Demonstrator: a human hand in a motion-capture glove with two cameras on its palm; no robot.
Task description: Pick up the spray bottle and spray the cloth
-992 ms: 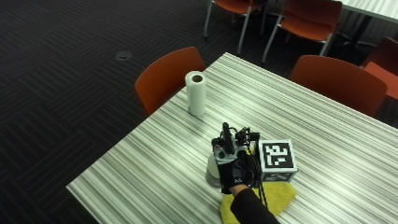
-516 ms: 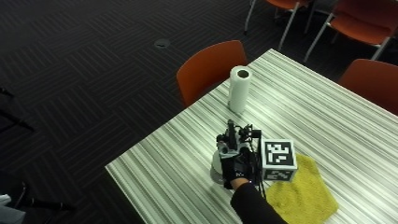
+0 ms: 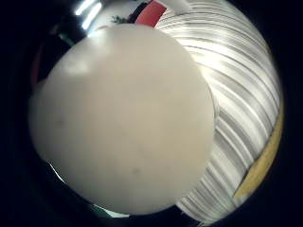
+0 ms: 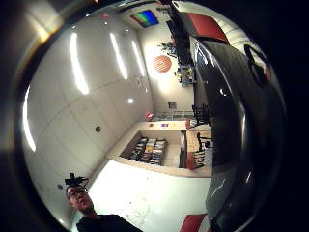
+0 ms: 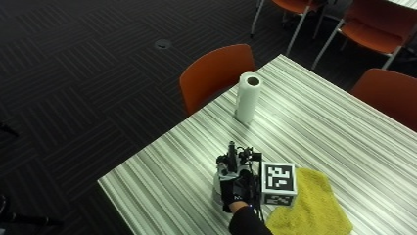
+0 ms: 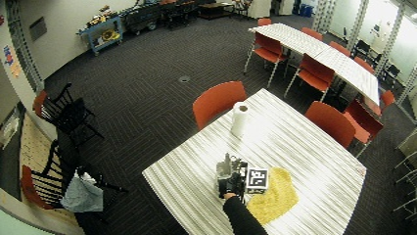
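Fingers [image 5: 229,192] wrap spray bottle [image 5: 220,180] | pale, rounded body | upright on table [image 5: 312,127]

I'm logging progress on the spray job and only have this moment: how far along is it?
Done: the gloved right hand has reached the spray bottle, whose pale body fills the little-finger palm view.
In hand: the pickup; whether the bottle has left the table can't be told, nor the grip.
Left: spraying the yellow cloth, lying flat beside the hand.
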